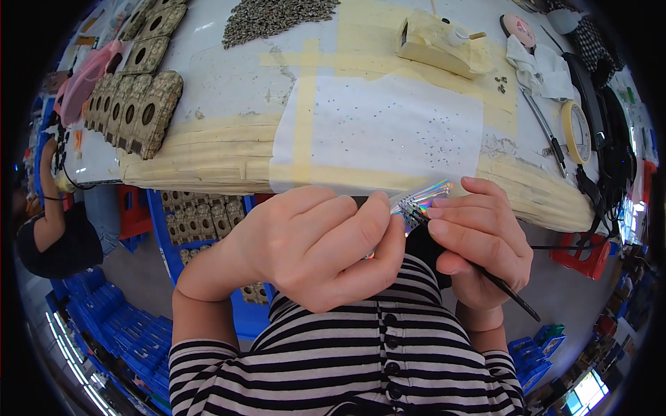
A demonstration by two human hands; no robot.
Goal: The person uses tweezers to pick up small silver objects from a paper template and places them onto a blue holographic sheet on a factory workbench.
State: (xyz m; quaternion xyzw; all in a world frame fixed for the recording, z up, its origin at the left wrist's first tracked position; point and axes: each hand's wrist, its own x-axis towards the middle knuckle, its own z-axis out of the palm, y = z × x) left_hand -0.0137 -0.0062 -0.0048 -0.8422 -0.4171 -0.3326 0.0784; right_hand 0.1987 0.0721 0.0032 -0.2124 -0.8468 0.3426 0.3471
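Note:
My left hand point(322, 243) is closed, its thumb and forefinger pinching the edge of a shiny rainbow-reflecting sheet point(433, 191) with small dark marks along it. Facing it, my right hand point(482, 239) is closed around black tweezers point(503, 286). Their tips point at the sheet between the two hands, and the back end sticks out below the right palm. The left fingertips partly hide the sheet, so I cannot tell exactly what the tips touch. Both hands are held in front of the table edge, near my striped shirt.
White paper point(388, 132) with scattered tiny specks is taped along the table's front edge. Beyond it lie a heap of small metallic parts point(274, 19) and a tape-covered block point(444, 45). Camouflage-patterned cases point(132, 111) stand left; a tape roll point(576, 132) lies right. Another person sits far left.

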